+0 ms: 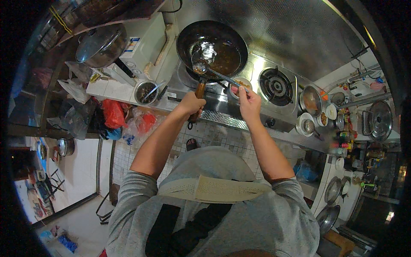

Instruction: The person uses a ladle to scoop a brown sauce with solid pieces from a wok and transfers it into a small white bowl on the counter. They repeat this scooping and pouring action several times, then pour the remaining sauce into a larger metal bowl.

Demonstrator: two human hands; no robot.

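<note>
My left hand [192, 104] is closed around the wooden handle [201, 89] of a dark wok [236, 41]. The wok is tilted over the left burner, and brown, oily liquid [227, 61] lies in its bottom. With my right hand [249, 102] I grip the long metal handle of a ladle [221, 75]. The ladle's bowl [200, 66] is at the near side of the wok, close to where the handle joins. Just beyond my right fingers stands a white bowl [243, 81] of brownish food, partly hidden by the hand and ladle.
The right burner [276, 84] carries no pan. Right of the stove stand a metal basin [310, 100], a white bowl with a strainer or ladle [305, 124] and several small bowls. At left are a metal pot with a spoon [146, 92], a lidded pan [102, 45] and plastic bags [114, 114].
</note>
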